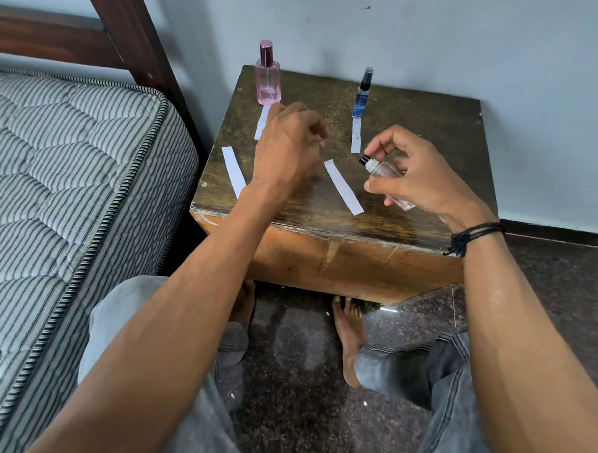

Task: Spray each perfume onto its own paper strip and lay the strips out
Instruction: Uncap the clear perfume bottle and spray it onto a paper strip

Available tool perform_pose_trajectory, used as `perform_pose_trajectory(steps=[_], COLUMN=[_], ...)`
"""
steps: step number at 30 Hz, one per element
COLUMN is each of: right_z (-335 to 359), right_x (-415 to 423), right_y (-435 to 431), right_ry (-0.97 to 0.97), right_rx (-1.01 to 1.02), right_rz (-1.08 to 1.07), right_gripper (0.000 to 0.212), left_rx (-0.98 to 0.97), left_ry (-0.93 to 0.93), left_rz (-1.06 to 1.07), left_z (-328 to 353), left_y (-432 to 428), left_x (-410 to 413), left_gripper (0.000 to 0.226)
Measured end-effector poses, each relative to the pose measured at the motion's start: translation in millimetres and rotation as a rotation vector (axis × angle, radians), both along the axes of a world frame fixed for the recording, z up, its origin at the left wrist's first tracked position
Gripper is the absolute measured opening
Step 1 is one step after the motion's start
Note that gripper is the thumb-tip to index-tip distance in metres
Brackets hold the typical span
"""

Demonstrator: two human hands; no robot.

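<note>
From the head view, my right hand point(415, 173) grips the clear bottle point(388, 181) over the table's point(423, 125) near right. The bottle is tilted with its black nozzle aimed far-left, my thumb on its side and my forefinger arched above the nozzle. The middle strip point(343, 186) lies flat just left of it.

My left hand point(287, 144) hovers mid-table with its back to me and its fingers curled. I cannot tell whether it holds anything.

The pink bottle point(267, 80) stands far left, with the far-left strip point(261, 125) before it, partly under my hand. The blue bottle point(362, 93) stands far right, with the right strip point(355, 138) at its base. The near-left strip point(234, 171) lies by the left edge.
</note>
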State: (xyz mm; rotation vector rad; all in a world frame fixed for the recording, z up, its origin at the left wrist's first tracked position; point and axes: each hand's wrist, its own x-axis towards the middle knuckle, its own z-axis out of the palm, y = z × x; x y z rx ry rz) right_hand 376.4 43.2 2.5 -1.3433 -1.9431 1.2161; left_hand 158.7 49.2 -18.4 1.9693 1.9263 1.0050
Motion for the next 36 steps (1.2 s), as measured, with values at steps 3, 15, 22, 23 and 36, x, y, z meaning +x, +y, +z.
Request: perform_pose_trajectory(steps=[3, 15, 22, 23, 36], right_z=[0.0, -1.5, -2.7, -3.3, -4.2], right_x=[-0.8, -1.7, -2.3, -2.6, -7.6], right_y=[-0.1, 0.7, 0.5, 0.4, -0.3], right_ry=[0.004, -0.015, -0.030, -0.032, -0.031], right_rx=[-0.004, 0.007, 0.007, 0.006, 0.002], right_rz=[0.005, -0.007, -0.002, -0.002, -0.001], right_gripper=[0.047, 0.047, 0.045, 0.045, 0.044], left_rx=[-0.087, -0.183, -0.217, -0.221, -0.348], left_ry=[0.055, 0.160, 0.079, 0.068, -0.868], left_rz=[-0.030, -0.068, -0.005, -0.003, -0.208], left_z=[2.2, 1.0, -0.9, -0.4, 11.3], left_y=[0.7, -2.8, -1.9, -1.2, -3.0], left_x=[-7.9, -6.4, -5.9, -5.8, -5.7], left_gripper=[0.025, 0.035, 0.027, 0.026, 0.026])
